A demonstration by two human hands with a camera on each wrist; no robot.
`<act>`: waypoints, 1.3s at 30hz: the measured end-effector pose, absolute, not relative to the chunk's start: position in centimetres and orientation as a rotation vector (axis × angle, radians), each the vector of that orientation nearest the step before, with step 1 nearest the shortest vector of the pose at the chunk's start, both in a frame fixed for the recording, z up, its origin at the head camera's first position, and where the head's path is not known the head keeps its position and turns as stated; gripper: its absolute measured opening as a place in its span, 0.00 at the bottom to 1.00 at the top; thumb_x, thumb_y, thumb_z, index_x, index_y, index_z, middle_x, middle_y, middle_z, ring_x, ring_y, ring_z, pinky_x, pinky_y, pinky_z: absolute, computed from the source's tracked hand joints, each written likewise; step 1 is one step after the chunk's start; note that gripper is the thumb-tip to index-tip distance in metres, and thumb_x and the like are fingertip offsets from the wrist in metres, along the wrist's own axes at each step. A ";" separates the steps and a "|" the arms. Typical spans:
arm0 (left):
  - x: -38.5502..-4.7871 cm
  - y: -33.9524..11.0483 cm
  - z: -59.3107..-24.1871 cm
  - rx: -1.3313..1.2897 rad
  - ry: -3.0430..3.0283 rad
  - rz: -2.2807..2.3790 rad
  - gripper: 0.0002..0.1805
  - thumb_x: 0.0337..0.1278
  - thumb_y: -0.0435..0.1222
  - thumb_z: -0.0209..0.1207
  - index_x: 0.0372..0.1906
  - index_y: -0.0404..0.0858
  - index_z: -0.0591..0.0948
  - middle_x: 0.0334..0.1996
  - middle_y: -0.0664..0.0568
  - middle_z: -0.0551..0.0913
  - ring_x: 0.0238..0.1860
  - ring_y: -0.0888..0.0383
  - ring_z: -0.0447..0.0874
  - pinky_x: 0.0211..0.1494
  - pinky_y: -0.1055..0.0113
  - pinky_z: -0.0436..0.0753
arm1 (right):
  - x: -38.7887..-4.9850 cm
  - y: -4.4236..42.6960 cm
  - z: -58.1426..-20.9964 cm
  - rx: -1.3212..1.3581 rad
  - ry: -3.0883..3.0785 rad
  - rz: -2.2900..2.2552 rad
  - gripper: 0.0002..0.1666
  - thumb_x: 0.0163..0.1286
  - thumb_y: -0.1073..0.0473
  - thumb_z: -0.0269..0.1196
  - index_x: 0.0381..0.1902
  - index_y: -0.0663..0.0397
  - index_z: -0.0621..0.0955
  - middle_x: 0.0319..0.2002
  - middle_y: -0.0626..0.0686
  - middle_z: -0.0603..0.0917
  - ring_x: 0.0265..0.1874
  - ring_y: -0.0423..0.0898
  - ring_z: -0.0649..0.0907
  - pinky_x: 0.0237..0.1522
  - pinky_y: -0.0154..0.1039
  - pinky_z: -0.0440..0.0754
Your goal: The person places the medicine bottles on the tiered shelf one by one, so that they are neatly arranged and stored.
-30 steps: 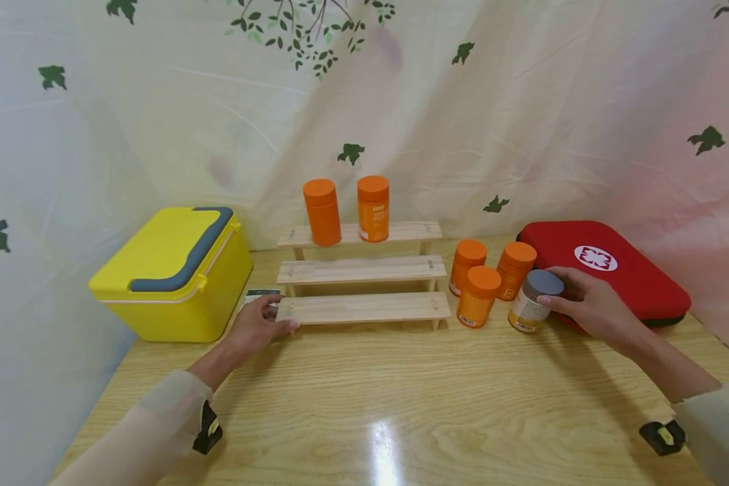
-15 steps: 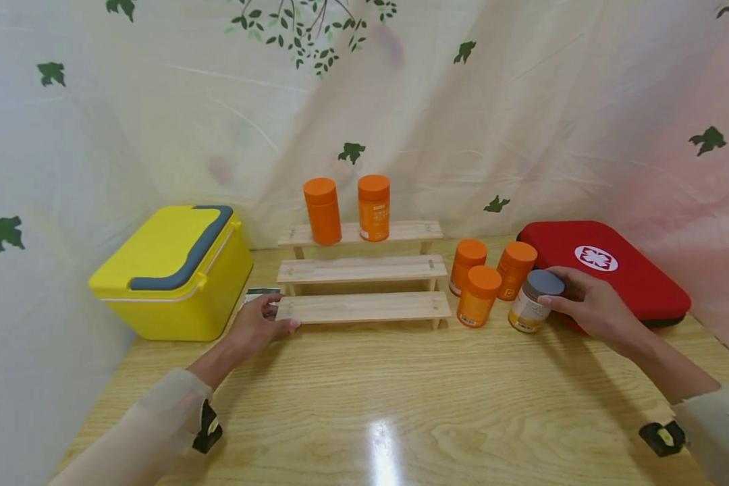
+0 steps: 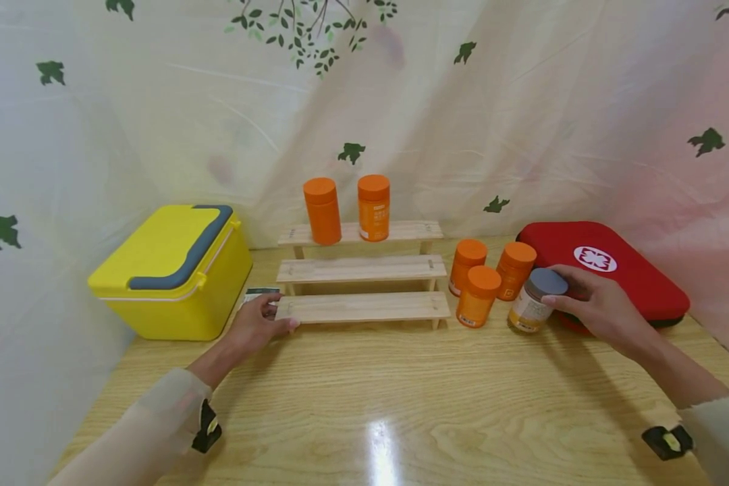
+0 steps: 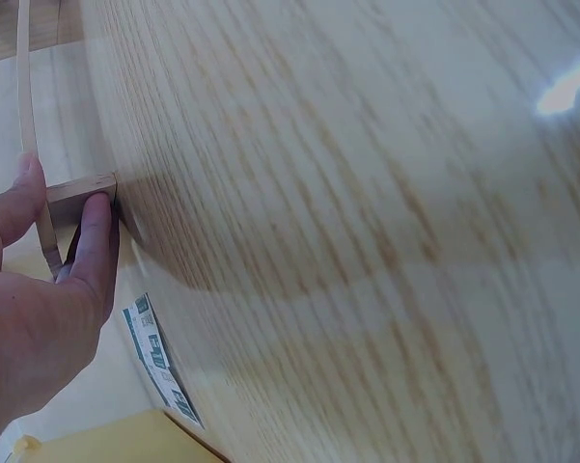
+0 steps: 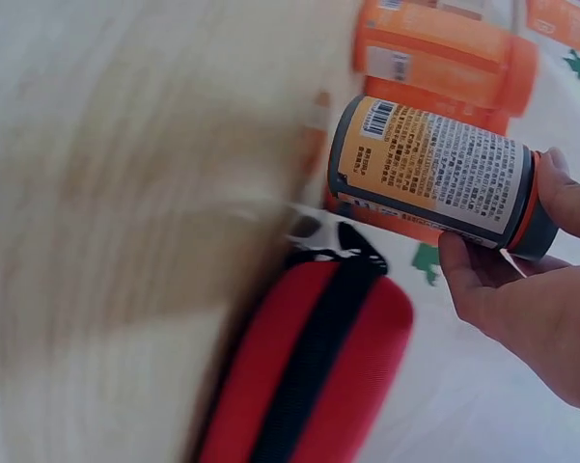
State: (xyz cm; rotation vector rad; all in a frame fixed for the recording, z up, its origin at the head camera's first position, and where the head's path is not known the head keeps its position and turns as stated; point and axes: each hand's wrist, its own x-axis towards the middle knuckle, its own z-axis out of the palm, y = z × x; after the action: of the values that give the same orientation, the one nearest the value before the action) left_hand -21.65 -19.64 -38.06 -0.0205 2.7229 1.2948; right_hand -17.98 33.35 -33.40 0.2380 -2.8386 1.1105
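My right hand [image 3: 604,304] pinches the grey lid of a pill bottle [image 3: 531,307] between thumb and fingers. In the right wrist view, this bottle [image 5: 429,174] shows an orange-and-white printed label; whether its base touches the table, I cannot tell. At the left end of a three-tier wooden rack [image 3: 364,308], my left hand [image 3: 258,327] grips the lowest tier. The left wrist view puts the thumb on the plank and a finger against the wooden leg [image 4: 82,188]. On the top tier stand two orange bottles [image 3: 322,212]. Three more orange bottles [image 3: 478,297] stand right of the rack.
A red first-aid case [image 3: 607,270] lies behind my right hand. At the left sits a yellow cooler box [image 3: 170,270] with a grey handle. A small printed packet [image 4: 159,357] lies on the table between cooler and rack. A leaf-patterned curtain [image 3: 249,135] hangs behind.
The grey-lidded bottle has tipped slightly, its lid moving a little up and right with my right hand. My left hand has stayed on the rack.
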 end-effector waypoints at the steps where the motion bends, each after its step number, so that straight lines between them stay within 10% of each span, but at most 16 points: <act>1: -21.7 -19.7 -38.1 -0.022 2.723 1.293 0.38 0.56 0.40 0.66 0.68 0.30 0.65 0.52 0.35 0.76 0.51 0.45 0.73 0.55 0.52 0.74 | -17.9 33.3 -33.1 0.245 -2.832 1.106 0.40 0.67 0.50 0.64 0.70 0.61 0.65 0.58 0.68 0.73 0.52 0.66 0.74 0.36 0.19 0.73; 6: -21.7 -19.7 -38.2 -0.031 2.727 1.284 0.38 0.57 0.40 0.66 0.68 0.31 0.65 0.52 0.35 0.76 0.51 0.45 0.73 0.56 0.51 0.74 | -17.4 33.1 -31.2 0.262 -2.790 1.097 0.37 0.67 0.52 0.64 0.70 0.58 0.66 0.58 0.65 0.73 0.51 0.64 0.75 0.36 0.19 0.73; 13: -21.7 -19.7 -38.2 -0.004 2.734 1.281 0.38 0.56 0.40 0.67 0.68 0.30 0.65 0.52 0.35 0.76 0.51 0.44 0.73 0.55 0.51 0.74 | -17.6 32.7 -28.3 0.248 -2.747 1.110 0.35 0.67 0.50 0.64 0.69 0.48 0.68 0.58 0.49 0.71 0.48 0.32 0.72 0.39 0.18 0.72; 21: -21.7 -19.7 -38.2 -0.002 2.727 1.301 0.38 0.56 0.40 0.67 0.68 0.30 0.65 0.50 0.36 0.77 0.49 0.45 0.73 0.53 0.54 0.75 | -19.2 31.7 -26.0 0.284 -2.740 1.135 0.35 0.70 0.50 0.61 0.72 0.47 0.65 0.59 0.49 0.73 0.48 0.29 0.71 0.42 0.17 0.69; 31: -21.7 -19.7 -38.1 -0.005 2.731 1.301 0.38 0.56 0.40 0.67 0.68 0.30 0.65 0.50 0.36 0.77 0.49 0.46 0.73 0.52 0.55 0.75 | -21.9 28.6 -23.5 0.466 -2.644 1.209 0.31 0.69 0.53 0.62 0.69 0.45 0.69 0.58 0.51 0.78 0.53 0.41 0.76 0.49 0.22 0.70; 39: -21.7 -19.7 -38.2 -0.009 2.734 1.293 0.38 0.56 0.39 0.66 0.68 0.30 0.65 0.50 0.36 0.77 0.49 0.46 0.73 0.53 0.53 0.75 | -23.9 26.1 -22.6 0.371 -2.735 1.201 0.37 0.68 0.42 0.60 0.72 0.42 0.65 0.64 0.57 0.72 0.62 0.57 0.70 0.61 0.61 0.63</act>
State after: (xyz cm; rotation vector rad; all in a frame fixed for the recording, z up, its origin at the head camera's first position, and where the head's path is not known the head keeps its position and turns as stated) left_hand -21.69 -19.65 -38.24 -0.0086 2.7336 1.2930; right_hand -23.95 26.06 -22.65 0.3711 -2.7348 1.2014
